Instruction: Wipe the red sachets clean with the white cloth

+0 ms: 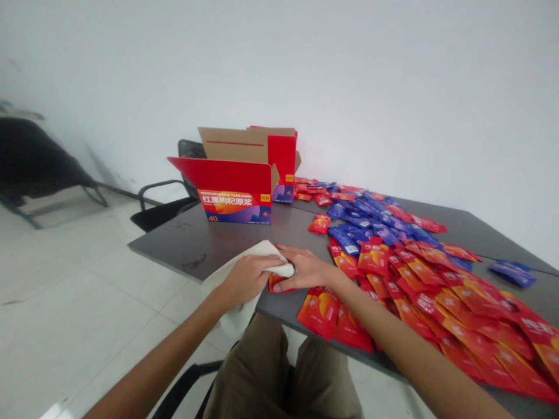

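Note:
My left hand (248, 278) is closed on a white cloth (244, 262) that lies over the near left edge of the dark grey table (187, 241) and hangs down off it. My right hand (308, 269) lies right beside it, fingers pressed down on a red sachet (276, 283) whose edge shows under the cloth. Both hands touch at the cloth's bunched end.
Many red sachets (437, 291) and blue sachets (371, 221) spread over the table's right side. An open red carton (236, 198) stands at the far left corner, a second carton (282, 157) behind it. A black chair (166, 203) is beyond the table.

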A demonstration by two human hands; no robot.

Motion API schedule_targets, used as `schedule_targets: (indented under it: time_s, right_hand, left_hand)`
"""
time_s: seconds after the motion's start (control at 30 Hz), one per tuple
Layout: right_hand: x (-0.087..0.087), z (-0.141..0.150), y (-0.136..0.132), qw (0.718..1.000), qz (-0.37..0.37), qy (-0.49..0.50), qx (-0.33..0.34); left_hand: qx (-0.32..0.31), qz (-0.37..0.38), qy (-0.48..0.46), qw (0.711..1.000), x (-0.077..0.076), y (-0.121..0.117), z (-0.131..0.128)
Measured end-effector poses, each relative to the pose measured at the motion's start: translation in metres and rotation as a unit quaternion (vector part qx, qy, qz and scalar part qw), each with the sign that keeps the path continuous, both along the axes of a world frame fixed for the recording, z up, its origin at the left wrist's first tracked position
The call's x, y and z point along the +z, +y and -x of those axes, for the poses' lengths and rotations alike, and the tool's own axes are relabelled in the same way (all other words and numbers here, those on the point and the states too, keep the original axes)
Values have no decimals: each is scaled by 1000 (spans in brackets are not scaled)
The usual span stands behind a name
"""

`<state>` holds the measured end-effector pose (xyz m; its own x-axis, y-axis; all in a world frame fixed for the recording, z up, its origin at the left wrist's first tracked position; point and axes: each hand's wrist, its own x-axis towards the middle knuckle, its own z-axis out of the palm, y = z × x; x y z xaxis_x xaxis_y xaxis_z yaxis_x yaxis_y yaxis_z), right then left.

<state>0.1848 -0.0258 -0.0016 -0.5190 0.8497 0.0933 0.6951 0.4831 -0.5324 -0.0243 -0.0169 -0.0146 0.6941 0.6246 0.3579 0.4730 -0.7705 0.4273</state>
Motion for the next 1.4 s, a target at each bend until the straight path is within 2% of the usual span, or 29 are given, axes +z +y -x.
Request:
schedule_targets:
  time_s: [0.3, 0.47, 0.57, 0.63, 0.83, 1.0, 1.17, 1.27, 1.4]
  right_hand:
    - [-15, -13, -9, 999, 8, 38, -20]
    - [1, -20, 0, 994, 29, 59, 84]
    - [9, -24, 8, 990, 59, 51, 115]
    - [7, -27, 11, 988, 65, 56, 130]
    - [-12, -31, 14, 995, 46, 28, 84]
    - [-10, -30, 13, 994, 72, 17, 86]
    - [-12, -32, 14, 994, 96, 14, 46]
    - [-16, -33, 15, 994, 88, 40, 42]
    - [-17, -33, 16, 992, 61, 59, 91]
  left_hand:
    - [-53, 10, -14, 998, 1, 5, -12]
    - [-53, 1, -19, 998, -3, 7, -11]
    - [-58, -3, -15, 998, -5, 8, -10]
    - [-61, -8, -16, 998, -5, 7, -10]
    - [-51, -41, 11, 998, -4, -2, -16]
    - [-38, -53, 41, 997, -5, -8, -22]
    - [-13, -59, 72, 996, 4, 6, -28]
    - [-30, -78, 95, 992, 8, 7, -30]
    - [-100, -111, 113, 982, 4, -9, -30]
